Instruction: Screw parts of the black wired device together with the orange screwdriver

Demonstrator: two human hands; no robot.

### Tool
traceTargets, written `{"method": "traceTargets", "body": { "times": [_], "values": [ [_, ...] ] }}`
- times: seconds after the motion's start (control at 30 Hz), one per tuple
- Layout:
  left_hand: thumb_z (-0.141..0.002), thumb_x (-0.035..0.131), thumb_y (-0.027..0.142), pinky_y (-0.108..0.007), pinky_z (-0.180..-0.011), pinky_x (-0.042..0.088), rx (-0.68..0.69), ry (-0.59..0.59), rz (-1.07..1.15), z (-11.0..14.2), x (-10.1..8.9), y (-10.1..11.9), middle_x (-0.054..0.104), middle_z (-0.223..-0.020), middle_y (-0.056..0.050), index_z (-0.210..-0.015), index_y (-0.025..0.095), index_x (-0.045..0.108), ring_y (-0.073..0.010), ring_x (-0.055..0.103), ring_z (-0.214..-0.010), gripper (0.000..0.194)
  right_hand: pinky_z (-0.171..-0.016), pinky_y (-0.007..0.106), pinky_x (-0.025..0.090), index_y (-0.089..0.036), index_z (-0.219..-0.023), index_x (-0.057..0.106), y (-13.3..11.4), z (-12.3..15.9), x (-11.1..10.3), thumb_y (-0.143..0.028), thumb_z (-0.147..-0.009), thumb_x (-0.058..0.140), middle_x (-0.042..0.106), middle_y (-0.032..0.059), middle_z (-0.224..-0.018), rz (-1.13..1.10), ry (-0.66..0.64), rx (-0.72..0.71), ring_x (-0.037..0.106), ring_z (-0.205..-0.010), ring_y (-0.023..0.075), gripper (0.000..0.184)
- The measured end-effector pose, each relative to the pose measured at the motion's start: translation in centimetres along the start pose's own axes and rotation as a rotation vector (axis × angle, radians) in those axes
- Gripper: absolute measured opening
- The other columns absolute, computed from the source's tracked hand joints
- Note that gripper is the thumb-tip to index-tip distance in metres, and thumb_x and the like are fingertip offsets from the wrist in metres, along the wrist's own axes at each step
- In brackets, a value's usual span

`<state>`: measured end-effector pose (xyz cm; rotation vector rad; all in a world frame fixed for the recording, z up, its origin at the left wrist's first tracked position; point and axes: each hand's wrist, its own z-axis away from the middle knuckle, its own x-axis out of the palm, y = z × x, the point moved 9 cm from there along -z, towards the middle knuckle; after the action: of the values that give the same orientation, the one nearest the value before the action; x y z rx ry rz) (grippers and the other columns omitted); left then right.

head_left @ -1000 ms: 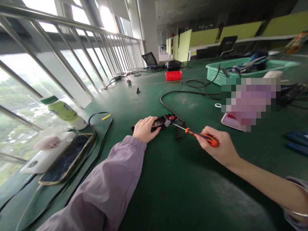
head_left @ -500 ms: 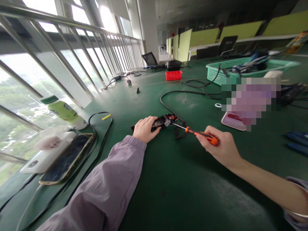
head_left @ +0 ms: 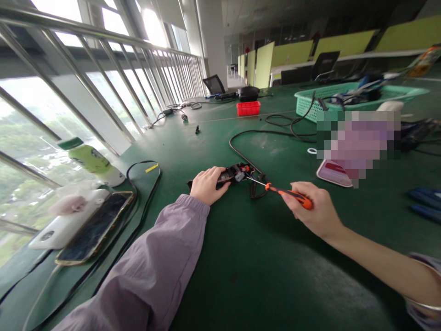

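Note:
My left hand (head_left: pixel 208 185) is closed over a dark, opened-up device (head_left: pixel 227 175) that lies on the green table, pressing it from above. Small red and grey parts show at the device's right end, where a black cord (head_left: pixel 253 161) also runs up to it. In my right hand (head_left: pixel 315 207) is an orange-and-black screwdriver (head_left: pixel 285 192), gripped by its handle. Its thin metal shaft points left, with the tip at the device's right end; whether it sits in a screw is too small to tell.
On the left are a dark phone (head_left: pixel 94 230), a white phone-like object (head_left: pixel 57 230), a green-capped bottle (head_left: pixel 93 161) and a black cable (head_left: pixel 151 202). Further back stand a red basket (head_left: pixel 248 109) and a green basket (head_left: pixel 306 106). Blue-handled tools (head_left: pixel 425 207) lie far right.
The fingers of my right hand have shifted very slightly on the screwdriver handle. My left hand and the device stay where they were.

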<state>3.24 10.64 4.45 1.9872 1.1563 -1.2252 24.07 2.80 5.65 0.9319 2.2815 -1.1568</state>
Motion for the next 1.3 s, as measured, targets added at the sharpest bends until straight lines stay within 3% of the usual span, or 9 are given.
{"method": "traceTargets", "body": {
  "times": [0.47, 0.93, 1.3],
  "values": [
    [-0.082, 0.05, 0.04, -0.032, -0.077, 0.045, 0.001, -0.008, 0.008, 0.07, 0.05, -0.05, 0.065, -0.101, -0.004, -0.11, 0.02, 0.054, -0.0205, 0.062, -0.093, 0.035, -0.063, 0.032, 0.04, -0.023, -0.058, 0.042, 0.14, 0.23, 0.01, -0.034, -0.081, 0.049, 0.046, -0.004, -0.047, -0.068, -0.005, 0.034, 0.045, -0.048, 0.0138, 0.026],
    [-0.082, 0.051, 0.039, -0.031, -0.077, 0.045, 0.013, 0.01, 0.014, 0.14, -0.03, -0.04, 0.065, -0.101, -0.003, -0.11, 0.019, 0.054, -0.0203, 0.062, -0.093, 0.034, -0.047, 0.027, 0.034, -0.023, -0.06, 0.045, 1.1, 0.21, -0.14, -0.04, -0.079, 0.049, 0.046, -0.003, -0.046, -0.062, -0.008, 0.158, 0.045, -0.043, 0.013, 0.026],
    [-0.082, 0.051, 0.039, -0.032, -0.078, 0.046, 0.006, 0.0, 0.03, 0.12, 0.04, -0.1, 0.065, -0.101, -0.004, -0.11, 0.019, 0.054, -0.0207, 0.062, -0.093, 0.035, -0.048, 0.026, 0.035, -0.023, -0.062, 0.044, 0.38, 0.02, -0.22, -0.035, -0.075, 0.054, 0.046, -0.0034, -0.053, -0.002, 0.015, 0.078, 0.043, -0.046, 0.012, 0.02]
  ]
}}
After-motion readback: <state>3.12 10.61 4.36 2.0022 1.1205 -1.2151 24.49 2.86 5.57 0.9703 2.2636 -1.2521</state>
